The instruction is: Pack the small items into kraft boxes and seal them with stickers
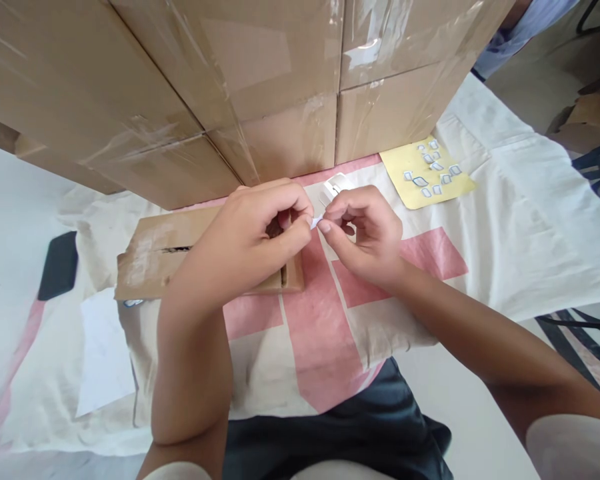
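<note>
My left hand (260, 230) and my right hand (365, 230) meet over a flat piece of cardboard (155, 257). Both pinch with thumb and forefinger, fingertips nearly touching. A tiny white scrap (314, 222) shows between the two pinches; I cannot tell which hand carries it. My right hand also holds a small white plastic part (336, 187) that sticks up behind its fingers. A yellow sheet (427, 175) with several small white-and-blue stickers lies to the right, apart from both hands.
Large taped cardboard boxes (260, 87) stack close behind my hands. A white and pink cloth (505, 220) covers the surface. A white paper sheet (103, 350) and a black flat object (59, 265) lie at the left. Another person's blue sleeve (520, 30) shows top right.
</note>
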Action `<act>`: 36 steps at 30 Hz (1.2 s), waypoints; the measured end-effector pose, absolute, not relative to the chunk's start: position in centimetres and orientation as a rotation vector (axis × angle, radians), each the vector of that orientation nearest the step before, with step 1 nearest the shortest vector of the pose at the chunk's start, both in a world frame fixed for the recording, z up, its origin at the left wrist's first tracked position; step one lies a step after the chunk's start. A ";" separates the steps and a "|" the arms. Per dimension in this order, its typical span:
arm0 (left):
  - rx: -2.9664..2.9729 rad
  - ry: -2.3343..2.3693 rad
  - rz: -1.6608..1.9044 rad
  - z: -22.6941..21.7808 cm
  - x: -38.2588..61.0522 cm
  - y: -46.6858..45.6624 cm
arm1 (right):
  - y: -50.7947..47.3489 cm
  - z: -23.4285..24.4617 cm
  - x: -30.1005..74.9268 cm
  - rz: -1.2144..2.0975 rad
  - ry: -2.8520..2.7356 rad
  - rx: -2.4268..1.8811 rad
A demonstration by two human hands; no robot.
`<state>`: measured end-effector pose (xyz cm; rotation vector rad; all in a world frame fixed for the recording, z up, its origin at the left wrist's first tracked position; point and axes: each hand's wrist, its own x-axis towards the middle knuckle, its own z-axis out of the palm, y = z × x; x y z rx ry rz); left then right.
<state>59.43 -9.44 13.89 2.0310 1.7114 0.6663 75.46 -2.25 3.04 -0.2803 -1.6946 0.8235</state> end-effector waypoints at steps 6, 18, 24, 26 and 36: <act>2.016 1.660 0.711 13.9 59.5 -9.3 | -1.8 2.6 75.6 0.451 -1.810 -0.146; 2.035 1.597 0.724 14.0 59.7 -9.3 | -2.0 2.8 75.2 0.415 -1.788 -0.122; 2.046 1.594 0.715 14.0 59.7 -9.2 | -2.0 2.8 75.3 0.401 -1.819 -0.133; 2.058 1.596 0.709 13.9 59.6 -9.2 | -2.0 2.8 75.3 0.402 -1.829 -0.136; 2.061 1.585 0.707 13.9 59.7 -9.2 | -1.9 2.3 75.3 0.450 -1.843 -0.128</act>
